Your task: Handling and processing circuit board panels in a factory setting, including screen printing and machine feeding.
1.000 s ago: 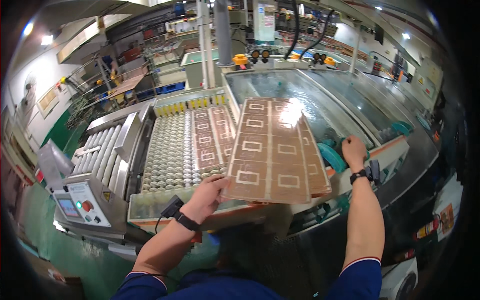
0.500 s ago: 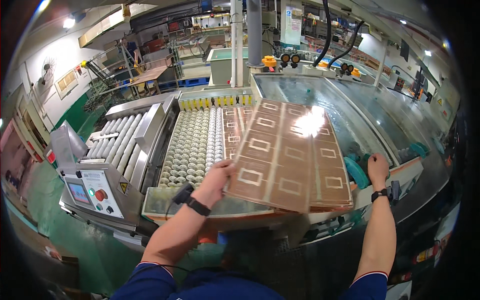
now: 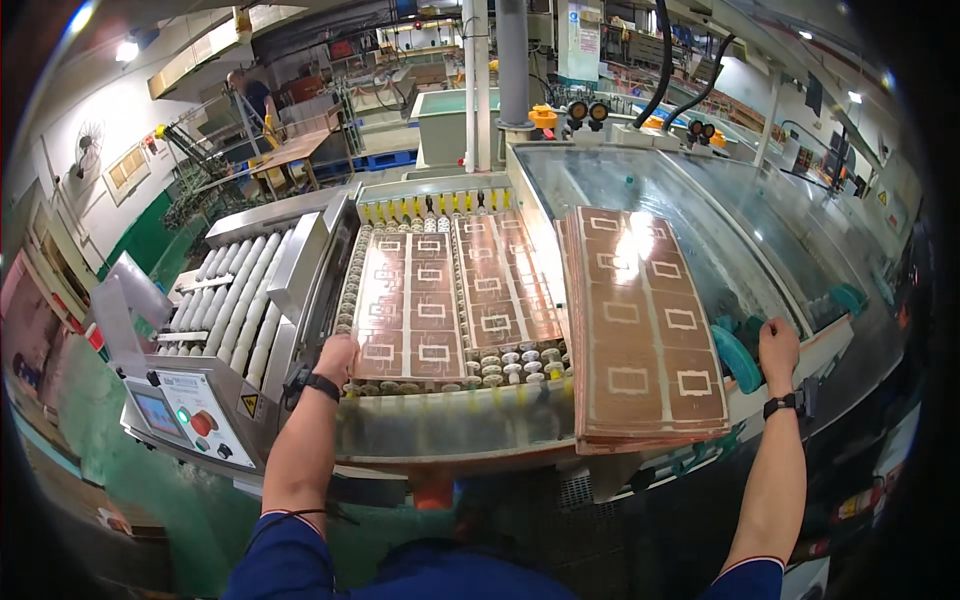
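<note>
A copper-coloured circuit panel (image 3: 408, 305) with rows of pale rectangular outlines lies flat on the left part of the roller conveyor. My left hand (image 3: 338, 360) is closed at its near left corner, the fingertips partly hidden. Beside it on the rollers lies a second circuit panel (image 3: 497, 285). To the right, a stack of similar panels (image 3: 650, 330) rests on the machine's glass cover, its near end overhanging the front edge. My right hand (image 3: 778, 348) is curled into a loose fist on the machine's rim, right of the stack and apart from it, beside a green curved handle (image 3: 737, 358).
White conveyor rollers (image 3: 515, 365) show in front of the second panel. A steel roller unit (image 3: 225, 290) with a control box (image 3: 190, 415) stands left. Glass covers (image 3: 640, 180) stretch away at the right. A person (image 3: 255, 100) is far back by a wooden table (image 3: 295, 150).
My left hand has carried the panel left from above the stack and laid it on the rollers. The stack now shows fully. My right hand remains by the green handle.
</note>
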`<state>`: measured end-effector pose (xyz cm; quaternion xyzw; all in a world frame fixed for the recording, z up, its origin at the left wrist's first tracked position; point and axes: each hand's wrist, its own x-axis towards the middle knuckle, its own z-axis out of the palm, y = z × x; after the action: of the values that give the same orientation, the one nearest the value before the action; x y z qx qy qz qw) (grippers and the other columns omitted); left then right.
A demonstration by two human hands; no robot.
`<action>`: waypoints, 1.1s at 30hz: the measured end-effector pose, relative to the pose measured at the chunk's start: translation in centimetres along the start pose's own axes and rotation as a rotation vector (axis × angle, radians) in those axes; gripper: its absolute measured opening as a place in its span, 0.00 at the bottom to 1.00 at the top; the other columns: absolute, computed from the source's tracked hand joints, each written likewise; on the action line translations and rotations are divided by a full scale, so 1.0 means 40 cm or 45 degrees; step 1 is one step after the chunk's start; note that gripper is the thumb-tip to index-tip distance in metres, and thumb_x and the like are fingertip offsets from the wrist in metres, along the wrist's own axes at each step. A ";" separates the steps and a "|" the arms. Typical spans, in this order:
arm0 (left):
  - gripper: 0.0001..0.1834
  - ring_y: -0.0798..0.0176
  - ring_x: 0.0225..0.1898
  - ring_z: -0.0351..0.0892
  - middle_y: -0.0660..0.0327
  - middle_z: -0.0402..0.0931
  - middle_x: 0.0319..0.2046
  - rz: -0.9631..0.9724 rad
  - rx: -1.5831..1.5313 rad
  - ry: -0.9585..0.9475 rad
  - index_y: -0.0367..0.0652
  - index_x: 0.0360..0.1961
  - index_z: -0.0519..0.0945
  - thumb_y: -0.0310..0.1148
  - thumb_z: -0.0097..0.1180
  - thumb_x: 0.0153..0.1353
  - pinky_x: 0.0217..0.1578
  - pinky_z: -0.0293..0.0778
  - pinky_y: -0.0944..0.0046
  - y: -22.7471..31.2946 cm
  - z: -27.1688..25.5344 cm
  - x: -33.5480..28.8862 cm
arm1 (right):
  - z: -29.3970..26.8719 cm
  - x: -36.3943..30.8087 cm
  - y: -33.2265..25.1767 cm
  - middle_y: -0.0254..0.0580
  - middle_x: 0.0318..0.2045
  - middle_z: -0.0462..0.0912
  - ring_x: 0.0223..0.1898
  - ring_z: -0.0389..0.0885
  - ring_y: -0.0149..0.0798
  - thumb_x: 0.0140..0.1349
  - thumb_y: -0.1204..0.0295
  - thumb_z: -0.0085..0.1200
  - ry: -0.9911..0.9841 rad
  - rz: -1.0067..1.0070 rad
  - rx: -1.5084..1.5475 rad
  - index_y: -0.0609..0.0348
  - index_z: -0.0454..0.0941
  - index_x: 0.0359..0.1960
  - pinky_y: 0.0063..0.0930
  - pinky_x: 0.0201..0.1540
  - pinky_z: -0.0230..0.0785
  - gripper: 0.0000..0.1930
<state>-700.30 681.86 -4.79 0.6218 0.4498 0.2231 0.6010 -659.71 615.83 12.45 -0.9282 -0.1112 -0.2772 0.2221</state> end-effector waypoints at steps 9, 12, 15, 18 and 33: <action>0.35 0.38 0.62 0.67 0.34 0.69 0.58 0.648 1.376 0.154 0.33 0.53 0.75 0.50 0.65 0.50 0.60 0.67 0.48 0.022 0.109 -0.047 | 0.007 0.005 0.012 0.53 0.35 0.82 0.38 0.78 0.58 0.64 0.68 0.50 -0.009 -0.046 0.001 0.62 0.81 0.37 0.49 0.41 0.69 0.11; 0.48 0.35 0.69 0.53 0.36 0.63 0.63 0.784 1.311 -0.173 0.41 0.62 0.72 0.65 0.63 0.47 0.67 0.55 0.44 0.036 0.184 -0.080 | 0.004 0.006 0.009 0.53 0.36 0.82 0.39 0.78 0.57 0.64 0.68 0.50 -0.099 0.031 -0.020 0.62 0.81 0.38 0.48 0.42 0.69 0.11; 0.55 0.35 0.71 0.47 0.39 0.52 0.69 0.677 1.577 -0.412 0.45 0.69 0.60 0.67 0.62 0.46 0.68 0.50 0.41 0.025 0.226 -0.093 | 0.006 0.007 0.010 0.53 0.35 0.82 0.39 0.79 0.58 0.64 0.69 0.50 -0.042 -0.014 -0.021 0.63 0.81 0.37 0.48 0.42 0.69 0.11; 0.56 0.33 0.71 0.46 0.39 0.53 0.69 0.655 1.566 -0.389 0.45 0.70 0.59 0.68 0.60 0.47 0.68 0.48 0.37 0.018 0.241 -0.084 | 0.010 0.007 0.014 0.56 0.33 0.81 0.39 0.78 0.58 0.62 0.68 0.50 -0.004 -0.010 0.032 0.67 0.78 0.35 0.46 0.41 0.68 0.12; 0.52 0.31 0.64 0.57 0.38 0.63 0.61 0.876 1.608 -0.426 0.37 0.66 0.64 0.67 0.59 0.50 0.64 0.59 0.41 0.005 0.267 -0.054 | 0.000 -0.001 0.003 0.55 0.35 0.82 0.40 0.79 0.58 0.61 0.66 0.51 0.027 0.018 0.039 0.64 0.80 0.37 0.46 0.43 0.69 0.12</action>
<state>-692.59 674.25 -5.94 0.9809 0.1745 -0.0004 0.0854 -659.70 615.71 12.40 -0.9225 -0.1064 -0.2836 0.2392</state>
